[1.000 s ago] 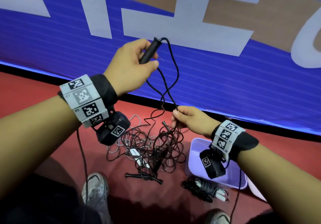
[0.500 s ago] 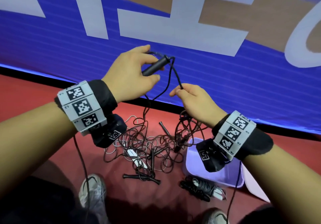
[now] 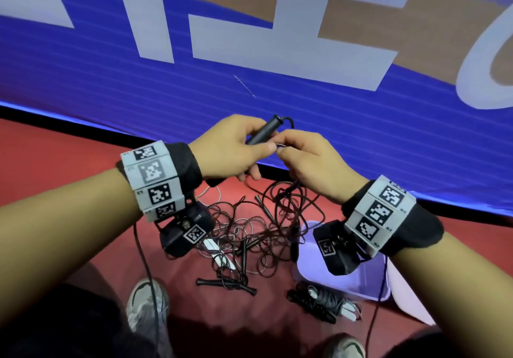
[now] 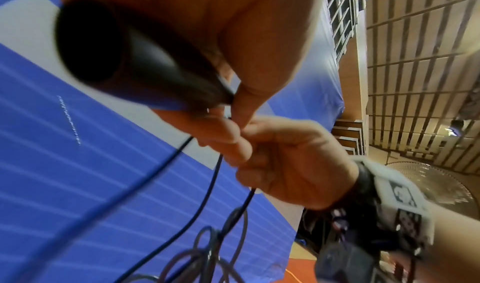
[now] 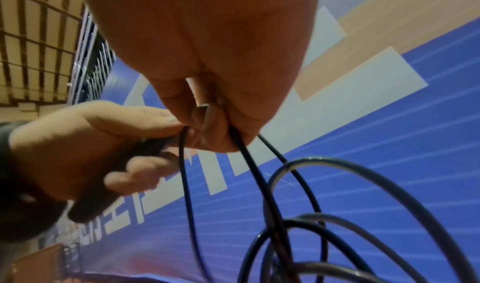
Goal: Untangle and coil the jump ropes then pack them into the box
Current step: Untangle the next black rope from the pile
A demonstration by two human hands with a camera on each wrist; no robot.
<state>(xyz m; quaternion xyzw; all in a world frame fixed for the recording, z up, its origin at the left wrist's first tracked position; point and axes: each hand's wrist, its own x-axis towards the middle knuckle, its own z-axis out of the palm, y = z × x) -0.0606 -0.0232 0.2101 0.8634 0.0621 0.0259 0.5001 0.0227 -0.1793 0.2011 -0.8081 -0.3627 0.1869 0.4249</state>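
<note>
My left hand (image 3: 236,149) grips a black jump-rope handle (image 3: 263,132), held up in front of the blue banner; the handle's butt end (image 4: 88,45) fills the left wrist view. My right hand (image 3: 305,160) is pressed against the left one and pinches the thin black cord (image 5: 246,154) of that rope, with loops (image 5: 337,215) hanging below it. The cord runs down into a tangled pile of ropes (image 3: 249,235) on the red floor. A lilac box (image 3: 361,282) sits on the floor to the right, partly hidden by my right wrist.
A coiled rope bundle (image 3: 322,302) lies on the floor in front of the box. Two loose black handles (image 3: 224,285) lie near my left shoe (image 3: 147,302). The box lid (image 3: 410,305) lies right of the box. The blue banner (image 3: 111,66) stands close ahead.
My right hand rose from low over the pile up to the left hand, sliding along the cord. The left hand came down and tilted the handle. More cord now hangs in loops.
</note>
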